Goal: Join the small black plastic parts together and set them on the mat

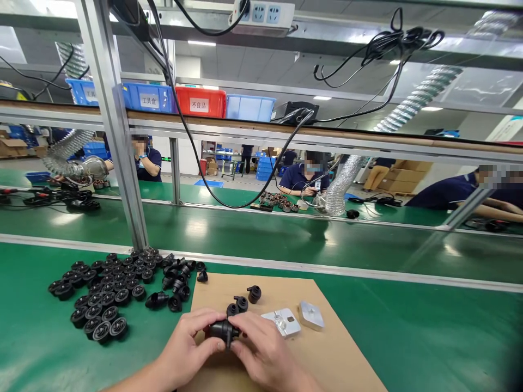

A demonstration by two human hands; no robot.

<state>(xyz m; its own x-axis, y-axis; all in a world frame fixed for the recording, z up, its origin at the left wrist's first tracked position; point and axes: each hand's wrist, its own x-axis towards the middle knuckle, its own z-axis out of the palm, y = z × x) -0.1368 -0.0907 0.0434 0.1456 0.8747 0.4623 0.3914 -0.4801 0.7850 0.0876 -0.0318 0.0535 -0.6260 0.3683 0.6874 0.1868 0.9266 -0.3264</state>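
Observation:
Between my two hands is a black round plastic part with a side spout (220, 330), held just above a brown board. My left hand (190, 343) grips its left end with thumb and fingers. On the other end, the fingers and thumb of my right hand (263, 348) pinch near the spout; they partly hide the part. Right behind it stand similar black spouted parts (242, 303), and one more (254, 294) sits a little farther back. Beside my right hand lies a silver metal block with a recess (283, 322), and a second metal block (311, 315) is to its right.
The brown board (327, 359) lies on a green bench (429, 326). Many black round caps (108, 299) and a heap of black spouted pieces (177, 280) cover the left side. A metal post (118, 130) rises behind them. A black cable (196, 158) hangs ahead; co-workers sit beyond.

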